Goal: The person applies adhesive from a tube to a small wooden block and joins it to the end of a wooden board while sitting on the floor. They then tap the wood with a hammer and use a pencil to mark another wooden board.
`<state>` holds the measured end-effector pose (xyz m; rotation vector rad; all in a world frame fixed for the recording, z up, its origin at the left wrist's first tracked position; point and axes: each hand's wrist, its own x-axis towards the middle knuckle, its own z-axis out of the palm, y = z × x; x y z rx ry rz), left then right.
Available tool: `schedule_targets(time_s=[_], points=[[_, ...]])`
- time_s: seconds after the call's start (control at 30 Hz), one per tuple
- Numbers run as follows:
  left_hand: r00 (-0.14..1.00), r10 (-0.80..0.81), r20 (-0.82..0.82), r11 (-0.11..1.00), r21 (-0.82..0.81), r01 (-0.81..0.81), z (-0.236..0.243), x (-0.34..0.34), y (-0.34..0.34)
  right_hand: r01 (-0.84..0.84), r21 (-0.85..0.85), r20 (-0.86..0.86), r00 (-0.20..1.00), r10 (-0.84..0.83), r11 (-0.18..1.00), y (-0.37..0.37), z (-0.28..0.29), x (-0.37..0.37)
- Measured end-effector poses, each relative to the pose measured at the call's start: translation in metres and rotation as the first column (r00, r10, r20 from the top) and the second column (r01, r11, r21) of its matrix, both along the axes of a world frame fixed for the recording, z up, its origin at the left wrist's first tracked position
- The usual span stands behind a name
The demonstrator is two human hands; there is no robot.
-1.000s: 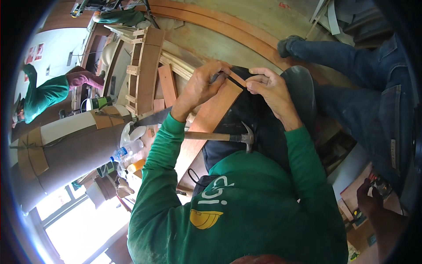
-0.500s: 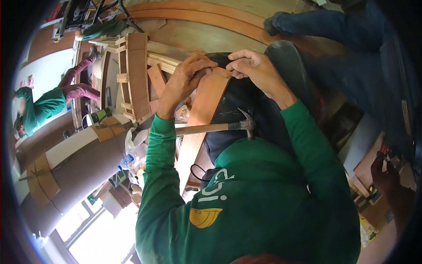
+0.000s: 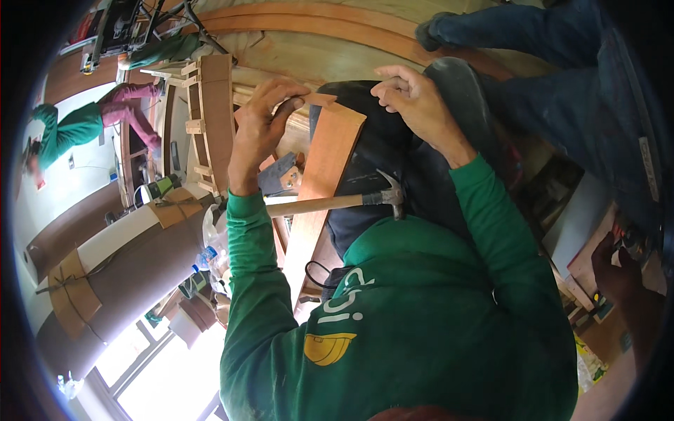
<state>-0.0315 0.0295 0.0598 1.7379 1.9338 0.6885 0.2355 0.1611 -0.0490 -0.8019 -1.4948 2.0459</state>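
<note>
Hammer [image 3: 344,202] lies across the person's lap and over a long reddish-brown board [image 3: 324,158], with neither of the hands on it. The board slants away from the body, its face smooth and plain, its near stretch washed bright by light, its far end cut straight. Up at that end the left hand [image 3: 254,133] pinches a short, thin wooden strip [image 3: 321,99] of similar colour between thumb and fingers, its tip right by the board's corner; whether the two touch, I can't tell. The right hand [image 3: 420,105] is apart from both, half open, index finger out and the others curled, nothing visible in it. I'd judge both pieces already cut, the strip loose and unfastened; how much work is left doesn't show. Beyond the board's left edge lies a dark-bladed tool [image 3: 276,172], then a slatted wooden frame [image 3: 214,119], and well off, a co-worker in green [image 3: 74,130].
</note>
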Motion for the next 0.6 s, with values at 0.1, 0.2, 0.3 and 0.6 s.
schedule_targets(time_s=[0.1,0.2,0.3,0.6], points=[[0.991,-0.074,-0.107,0.997,-0.011,0.073,0.001,0.003,0.003,0.02,-0.019,0.002,1.0,-0.02,1.0,-0.004,0.005,-0.002],[0.997,0.054,-0.058,0.998,-0.017,-0.055,0.004,-0.001,0.0,0.034,0.003,0.013,0.999,-0.034,0.999,-0.003,0.009,-0.001],[0.989,0.131,-0.074,0.99,-0.039,-0.134,0.001,0.002,-0.004,0.053,0.026,0.033,0.998,-0.054,0.998,-0.003,0.013,0.003],[0.517,0.393,0.761,0.848,-0.082,-0.523,-0.028,0.11,-0.03,0.027,-0.003,-0.105,0.994,-0.027,1.0,-0.036,0.053,-0.011]])
